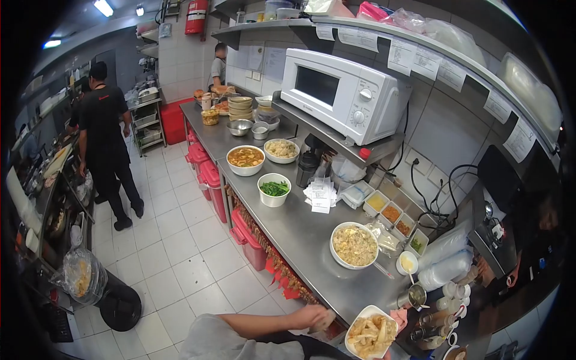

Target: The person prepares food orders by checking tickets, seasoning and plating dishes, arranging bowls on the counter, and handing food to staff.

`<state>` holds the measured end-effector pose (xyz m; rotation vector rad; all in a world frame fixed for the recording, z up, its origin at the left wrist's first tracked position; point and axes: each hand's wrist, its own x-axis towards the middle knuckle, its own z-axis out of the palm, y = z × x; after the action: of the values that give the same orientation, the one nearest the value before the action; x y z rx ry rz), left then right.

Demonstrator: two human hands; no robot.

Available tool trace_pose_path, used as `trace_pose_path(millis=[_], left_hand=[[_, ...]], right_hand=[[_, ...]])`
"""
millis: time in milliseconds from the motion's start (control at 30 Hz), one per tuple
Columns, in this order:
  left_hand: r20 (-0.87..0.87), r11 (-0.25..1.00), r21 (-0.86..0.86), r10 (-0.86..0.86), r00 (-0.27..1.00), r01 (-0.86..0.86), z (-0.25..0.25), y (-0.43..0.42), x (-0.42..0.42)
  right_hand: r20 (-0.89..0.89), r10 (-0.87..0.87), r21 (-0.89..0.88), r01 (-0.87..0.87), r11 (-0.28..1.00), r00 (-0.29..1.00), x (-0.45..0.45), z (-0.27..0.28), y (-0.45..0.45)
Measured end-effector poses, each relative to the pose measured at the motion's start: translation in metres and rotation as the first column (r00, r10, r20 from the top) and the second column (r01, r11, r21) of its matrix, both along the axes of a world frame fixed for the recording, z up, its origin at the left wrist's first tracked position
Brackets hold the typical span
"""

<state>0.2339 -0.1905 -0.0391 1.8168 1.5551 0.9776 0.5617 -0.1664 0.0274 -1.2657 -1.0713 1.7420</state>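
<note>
My left hand (312, 317) reaches in from the bottom, over the front edge of the steel counter (303, 255). Its fingers are smeared by motion, so their grip is unclear. A white squarish bowl (344, 343) of pale, saucy food strips is tilted at the bottom edge. A small part of my right hand (387, 355) shows at this bowl's lower rim, holding it; the rest is out of frame. Beyond it on the counter stands a round white bowl of fried rice (355, 245). A pink cloth (399, 318) lies beside the squarish bowl.
Farther along stand bowls of greens (274, 188), soup (245, 157) and rice (281, 149). Order slips (321, 195) lie near topping tubs (392, 213). A microwave (342, 90) sits on a shelf; sauce bottles (441, 318) crowd the right. A person in black (105, 120) stands across the aisle.
</note>
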Motion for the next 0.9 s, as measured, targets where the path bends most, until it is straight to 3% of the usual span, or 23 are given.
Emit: trace_pose_path(millis=[33, 167, 267, 333, 400, 533, 633, 667, 767, 833, 900], left_hand=[[-0.033, 0.996, -0.067, 0.054, 0.998, -0.056, 0.007, 0.006, -0.004], [0.026, 0.976, 0.08, 0.199, 0.98, -0.201, 0.049, 0.065, 0.001], [0.083, 0.925, 0.331, 0.17, 0.982, -0.188, 0.074, 0.092, 0.018], [-0.264, 0.864, 0.479, 0.31, 0.913, -0.155, 0.061, 0.092, 0.023], [-0.424, 0.879, 0.465, 0.324, 0.846, -0.103, 0.037, 0.091, 0.028], [-0.386, 0.986, 0.164, 0.101, 0.917, -0.039, 0.002, 0.109, 0.015], [-0.361, 0.997, -0.075, -0.026, 0.932, -0.002, 0.02, 0.122, 0.014], [-0.358, 0.988, -0.157, -0.062, 0.931, 0.006, 0.025, 0.122, 0.015], [-0.39, 0.994, -0.109, -0.047, 0.92, 0.004, 0.022, 0.117, 0.017], [-0.296, 1.0, -0.019, 0.009, 0.955, -0.015, 0.008, 0.111, 0.016], [-0.253, 0.997, 0.077, 0.042, 0.966, -0.023, -0.005, 0.101, 0.02]], right_hand=[[-0.013, -0.02, -0.023, 0.019, 1.0, 1.0, -0.001, 0.001, -0.002], [-0.037, -0.009, -0.081, 0.006, 0.997, 0.999, -0.008, 0.03, -0.008], [-0.043, 0.016, -0.076, -0.019, 0.997, 0.999, -0.011, 0.04, -0.01], [-0.024, -0.031, -0.083, 0.029, 0.996, 0.999, -0.012, 0.044, -0.015], [-0.011, 0.02, -0.04, -0.021, 0.999, 1.0, 0.0, 0.034, -0.011], [0.021, 0.05, 0.102, -0.052, 0.993, 0.999, 0.028, -0.011, -0.004], [0.077, -0.07, 0.091, 0.063, 0.994, 0.995, 0.011, 0.019, -0.024], [0.121, -0.034, 0.107, 0.021, 0.994, 0.992, 0.013, 0.019, -0.024], [0.246, 0.072, 0.148, -0.11, 0.983, 0.967, 0.023, 0.013, -0.012], [0.319, 0.117, 0.167, -0.178, 0.97, 0.94, 0.025, 0.006, -0.01], [0.237, 0.126, 0.148, -0.164, 0.975, 0.963, 0.018, 0.003, -0.016]])
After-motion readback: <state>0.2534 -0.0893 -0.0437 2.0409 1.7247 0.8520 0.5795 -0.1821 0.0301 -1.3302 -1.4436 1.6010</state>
